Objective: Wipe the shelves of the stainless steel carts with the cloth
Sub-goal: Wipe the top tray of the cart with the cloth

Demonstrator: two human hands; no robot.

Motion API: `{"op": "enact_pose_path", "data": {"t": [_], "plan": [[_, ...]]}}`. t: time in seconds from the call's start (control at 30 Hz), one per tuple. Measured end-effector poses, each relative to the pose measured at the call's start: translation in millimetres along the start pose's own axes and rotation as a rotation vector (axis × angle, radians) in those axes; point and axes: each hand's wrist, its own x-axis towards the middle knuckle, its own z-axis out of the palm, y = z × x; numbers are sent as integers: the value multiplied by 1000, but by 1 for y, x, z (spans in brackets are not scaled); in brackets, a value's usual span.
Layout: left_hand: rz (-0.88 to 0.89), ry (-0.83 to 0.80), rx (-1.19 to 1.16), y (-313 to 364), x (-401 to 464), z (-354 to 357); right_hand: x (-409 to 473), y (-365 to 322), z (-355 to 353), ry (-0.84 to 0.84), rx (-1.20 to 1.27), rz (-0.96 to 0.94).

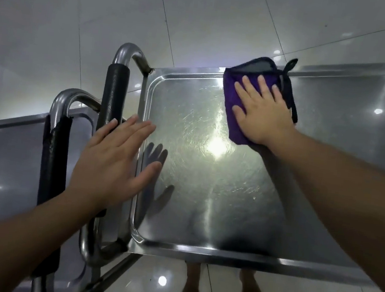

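Note:
A stainless steel cart's top shelf [205, 195] fills the middle of the head view, scratched and glaring with reflected light. A folded purple cloth [232, 100] with dark trim lies near the shelf's far edge. My right hand [260, 110] presses flat on the cloth, fingers straight and spread. My left hand [115, 158] hovers open over the shelf's left rim beside the cart's handle [114, 93], fingers straight, holding nothing.
The handle is a steel tube with a black foam grip. A second cart [5, 160] stands at the left with its own padded handle [54, 159]. Pale glossy floor tiles [129, 18] surround both. My feet [194, 287] show below the shelf's near edge.

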Motion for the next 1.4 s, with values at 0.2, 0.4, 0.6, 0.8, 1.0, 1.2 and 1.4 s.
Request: {"op": "enact_pose_path", "data": {"t": [0.2,0.4,0.6,0.8,1.0,1.2,1.4], "plan": [[-14,-18,23,0,2,-1,-220,-24,65,-31,-1,-144],[41,-49,39,3,-7,-2,-282,13,77,-61,18,-122],[47,-60,69,4,-2,0,-134,74,29,36,13,28],[14,-43,83,4,1,2,-2,129,-17,25,49,179],[-22,-15,82,3,3,3,-118,111,9,-44,-8,56],[-9,11,103,8,-1,3,-327,105,76,-110,-76,-53],[21,-16,117,5,-2,3,-242,135,43,-53,-15,4]]}}
